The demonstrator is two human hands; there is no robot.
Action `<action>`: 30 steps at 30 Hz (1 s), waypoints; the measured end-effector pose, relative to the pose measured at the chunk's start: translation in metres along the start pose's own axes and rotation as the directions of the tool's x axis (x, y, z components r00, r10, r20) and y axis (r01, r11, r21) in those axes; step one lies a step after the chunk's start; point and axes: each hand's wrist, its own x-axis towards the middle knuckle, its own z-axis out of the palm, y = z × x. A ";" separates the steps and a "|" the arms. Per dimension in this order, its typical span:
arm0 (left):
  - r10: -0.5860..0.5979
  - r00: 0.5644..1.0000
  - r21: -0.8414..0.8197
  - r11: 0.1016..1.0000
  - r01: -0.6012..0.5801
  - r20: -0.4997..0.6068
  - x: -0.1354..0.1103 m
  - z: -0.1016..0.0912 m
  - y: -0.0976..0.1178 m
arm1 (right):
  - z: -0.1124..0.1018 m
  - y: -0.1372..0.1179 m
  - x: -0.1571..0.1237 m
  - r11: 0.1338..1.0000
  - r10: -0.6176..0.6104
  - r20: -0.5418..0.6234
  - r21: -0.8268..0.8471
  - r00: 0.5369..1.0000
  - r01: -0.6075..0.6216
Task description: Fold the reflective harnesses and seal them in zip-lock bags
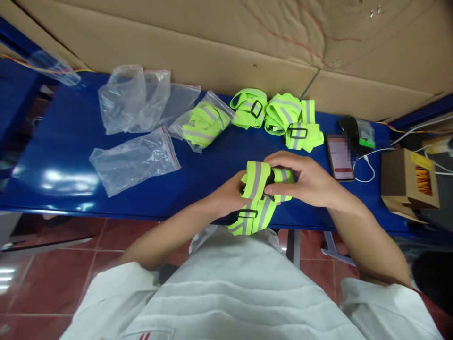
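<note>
A neon yellow reflective strap (257, 182) with a grey stripe is held between both hands above the front edge of the blue table. My left hand (231, 193) grips its folded left side, the fingers mostly hidden behind the strap. My right hand (307, 179) is closed on the right side, its thumb and fingers pinching near a black buckle. A looped end with a black slider hangs below. Beyond the hands lie several bundled straps (249, 108) of the same kind, and one strap bundle sits inside a clear zip bag (205, 125).
Clear zip bags (134, 160) lie on the left of the blue table (53, 165). To the right are a phone (340, 158), white cables and a cardboard box (406, 182). A cardboard-covered wall (198, 42) rises along the back.
</note>
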 end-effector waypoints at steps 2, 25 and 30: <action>-0.055 0.992 -0.153 0.985 0.073 0.118 0.004 0.000 -0.002 | 0.000 0.000 0.002 0.995 0.095 0.020 0.023 0.995 -0.095; -0.171 0.950 -0.283 0.927 0.245 0.263 0.029 -0.014 -0.001 | 0.022 0.056 0.018 0.643 -0.478 -0.043 -0.698 0.877 0.316; -0.143 0.983 -0.265 0.949 0.169 0.115 0.034 -0.020 -0.003 | 0.016 0.055 0.014 0.830 -0.359 0.038 -0.444 0.933 0.338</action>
